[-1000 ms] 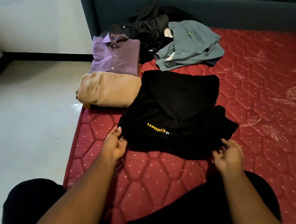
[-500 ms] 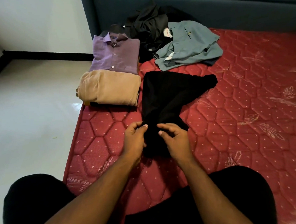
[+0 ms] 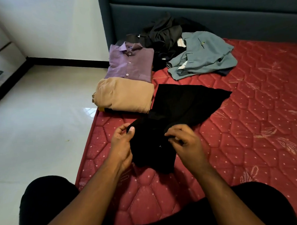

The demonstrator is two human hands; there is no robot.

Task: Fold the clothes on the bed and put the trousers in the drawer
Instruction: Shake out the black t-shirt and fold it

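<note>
While gripped by left hand (image 3: 121,142) and right hand (image 3: 182,141), black garment (image 3: 179,105) lengthwise toward headboard (image 3: 218,21).

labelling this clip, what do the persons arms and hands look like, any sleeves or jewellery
Both forearms are bare, with no sleeve in view. The left hand and right hand wear no gloves, and no ring, watch or band shows. Short, unpainted nails. Dark clothing covers the lap.

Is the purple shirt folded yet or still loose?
Folded: the purple shirt lies as a neat rectangle, collar up and buttoned, behind the tan garment.
</note>
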